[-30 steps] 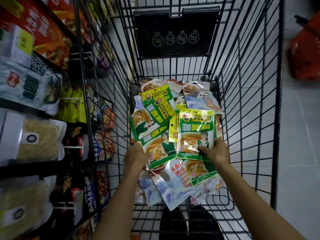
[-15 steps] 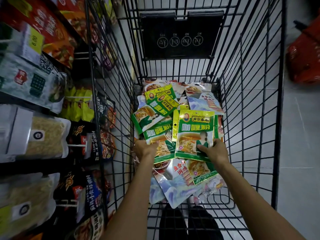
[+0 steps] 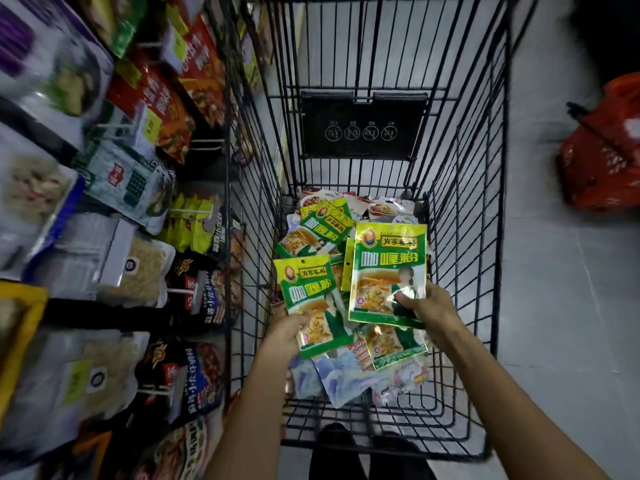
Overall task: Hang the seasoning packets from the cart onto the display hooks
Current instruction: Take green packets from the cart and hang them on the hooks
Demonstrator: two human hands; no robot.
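Inside the black wire cart (image 3: 460, 237) lies a heap of seasoning packets (image 3: 325, 226), green-and-yellow ones on top of pale blue ones. My left hand (image 3: 287, 329) grips the lower edge of one green packet (image 3: 308, 299), lifted off the heap. My right hand (image 3: 427, 306) pinches the lower right corner of a second green packet (image 3: 386, 268), held upright above the pile. Display hooks (image 3: 192, 212) with hanging bags line the rack on the left.
The rack on the left is crowded with hanging bags of noodles, spices and sauces (image 3: 135, 271), close against the cart's side. A red shopping basket (image 3: 602, 150) sits on the grey tiled floor to the right. A black sign panel (image 3: 362, 124) closes the cart's far end.
Both hands have risen with their green packets; the left packet has come clear of the pile. The view has tilted up and left, showing more of the rack.
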